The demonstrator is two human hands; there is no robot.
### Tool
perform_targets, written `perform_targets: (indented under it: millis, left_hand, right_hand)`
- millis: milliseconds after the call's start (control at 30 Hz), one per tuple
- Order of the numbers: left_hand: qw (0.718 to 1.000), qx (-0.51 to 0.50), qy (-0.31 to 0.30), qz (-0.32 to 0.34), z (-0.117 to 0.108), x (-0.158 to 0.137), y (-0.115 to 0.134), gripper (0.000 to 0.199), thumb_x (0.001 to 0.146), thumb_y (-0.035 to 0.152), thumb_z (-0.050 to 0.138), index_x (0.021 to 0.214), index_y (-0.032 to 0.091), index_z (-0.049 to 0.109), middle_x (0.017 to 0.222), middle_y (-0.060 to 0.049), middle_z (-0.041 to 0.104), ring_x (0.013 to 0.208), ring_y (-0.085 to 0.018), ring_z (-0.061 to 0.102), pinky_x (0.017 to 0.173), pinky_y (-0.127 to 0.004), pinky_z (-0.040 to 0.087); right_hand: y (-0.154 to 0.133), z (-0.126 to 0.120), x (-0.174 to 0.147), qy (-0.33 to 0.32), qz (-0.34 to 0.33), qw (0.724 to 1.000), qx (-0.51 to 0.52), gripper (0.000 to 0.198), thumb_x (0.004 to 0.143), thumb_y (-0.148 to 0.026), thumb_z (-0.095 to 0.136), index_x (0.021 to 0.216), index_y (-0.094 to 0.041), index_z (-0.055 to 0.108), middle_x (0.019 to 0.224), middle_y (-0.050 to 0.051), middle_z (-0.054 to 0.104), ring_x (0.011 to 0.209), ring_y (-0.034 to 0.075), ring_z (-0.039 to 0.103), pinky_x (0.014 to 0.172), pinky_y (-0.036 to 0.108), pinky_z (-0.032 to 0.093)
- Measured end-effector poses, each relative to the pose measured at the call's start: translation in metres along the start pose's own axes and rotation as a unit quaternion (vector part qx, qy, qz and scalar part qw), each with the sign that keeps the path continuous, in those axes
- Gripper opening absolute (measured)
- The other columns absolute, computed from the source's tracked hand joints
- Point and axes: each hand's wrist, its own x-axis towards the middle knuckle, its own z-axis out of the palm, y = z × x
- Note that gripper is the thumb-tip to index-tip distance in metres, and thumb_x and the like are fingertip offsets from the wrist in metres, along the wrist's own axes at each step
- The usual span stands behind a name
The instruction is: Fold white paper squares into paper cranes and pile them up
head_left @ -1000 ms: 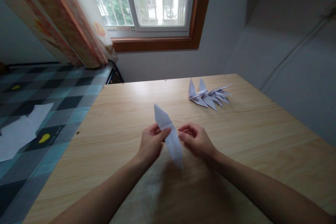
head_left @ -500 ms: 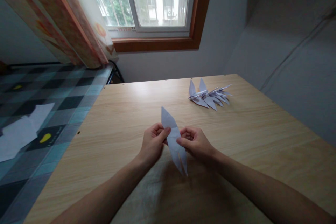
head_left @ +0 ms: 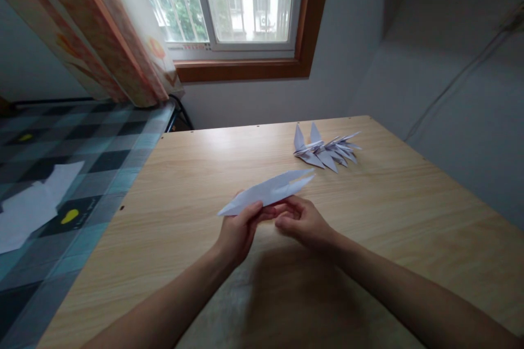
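A long white folded paper piece (head_left: 266,191) is held above the table, pointed at its left end and split into two narrow points at the right. My left hand (head_left: 241,229) pinches its near edge, thumb on top and the other fingers largely hidden underneath. Curled fingers of my right hand (head_left: 301,221) support the same edge from below, while the right thumb sits off the paper. Farther back on the table lies a cluster of joined folded paper pieces (head_left: 327,150) with several pointed tips, two of them standing up.
The wooden table (head_left: 184,180) reaches toward a window (head_left: 249,0) and walls. Left of it, a checkered cloth surface (head_left: 110,158) bears white paper sheets (head_left: 33,204). A patterned curtain (head_left: 110,27) hangs beside the window.
The paper piece has turned from nearly upright to lying crosswise, its split end swinging from near me to the far right. My right thumb has come off the paper.
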Motion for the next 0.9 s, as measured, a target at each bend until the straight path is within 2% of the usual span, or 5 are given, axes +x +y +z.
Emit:
perform_targets:
  millis: [133, 233, 467, 700, 900]
  left_hand:
    - [0.99, 0.119, -0.053, 0.058, -0.004, -0.01, -0.007, 0.022, 0.071, 0.027, 0.079, 0.084, 0.018, 0.065, 0.075, -0.003, 0.073, 0.07, -0.017, 0.068, 0.069, -0.027, 0.053]
    - [0.968, 0.21, -0.079, 0.11, -0.008, -0.012, -0.007, 0.027, 0.072, 0.035, 0.081, 0.088, 0.018, 0.068, 0.08, -0.005, 0.072, 0.071, -0.017, 0.065, 0.067, -0.026, 0.049]
    - [0.988, 0.058, -0.124, 0.072, -0.009, -0.003, -0.005, 0.063, 0.066, 0.069, 0.074, 0.102, 0.019, 0.064, 0.091, -0.01, 0.071, 0.076, -0.02, 0.065, 0.067, -0.029, 0.05]
    - [0.988, 0.111, -0.105, 0.001, -0.009, -0.004, -0.011, 0.034, 0.066, 0.033, 0.084, 0.083, 0.019, 0.058, 0.066, 0.003, 0.062, 0.055, -0.009, 0.055, 0.052, -0.019, 0.04]
    - [0.989, 0.118, -0.047, 0.073, -0.006, 0.0, -0.007, 0.031, 0.063, 0.02, 0.083, 0.073, 0.018, 0.053, 0.061, 0.006, 0.059, 0.052, -0.006, 0.052, 0.051, -0.017, 0.04]
  right_hand:
    - [0.0, 0.001, 0.001, 0.062, 0.002, 0.998, 0.031, 0.029, 0.073, -0.045, 0.075, 0.068, -0.017, 0.069, 0.07, 0.003, 0.07, 0.068, 0.016, 0.063, 0.073, 0.031, 0.05]
    - [-0.001, -0.002, 0.004, 0.111, 0.016, 0.99, 0.087, 0.029, 0.068, -0.045, 0.078, 0.068, -0.017, 0.068, 0.068, 0.004, 0.069, 0.065, 0.016, 0.061, 0.065, 0.028, 0.048]
    - [-0.002, -0.008, 0.006, 0.146, 0.028, 0.985, 0.087, 0.013, 0.06, -0.03, 0.065, 0.058, -0.018, 0.061, 0.056, 0.0, 0.059, 0.056, 0.015, 0.051, 0.055, 0.027, 0.043]
    - [-0.006, -0.002, -0.004, 0.004, 0.008, 0.999, -0.051, 0.009, 0.066, -0.024, 0.059, 0.063, -0.017, 0.063, 0.06, -0.003, 0.057, 0.056, 0.012, 0.047, 0.055, 0.024, 0.037]
    - [-0.005, 0.0, -0.001, 0.048, -0.013, 0.998, -0.026, 0.025, 0.07, -0.032, 0.072, 0.088, -0.021, 0.059, 0.07, -0.003, 0.064, 0.063, 0.014, 0.06, 0.061, 0.026, 0.046]
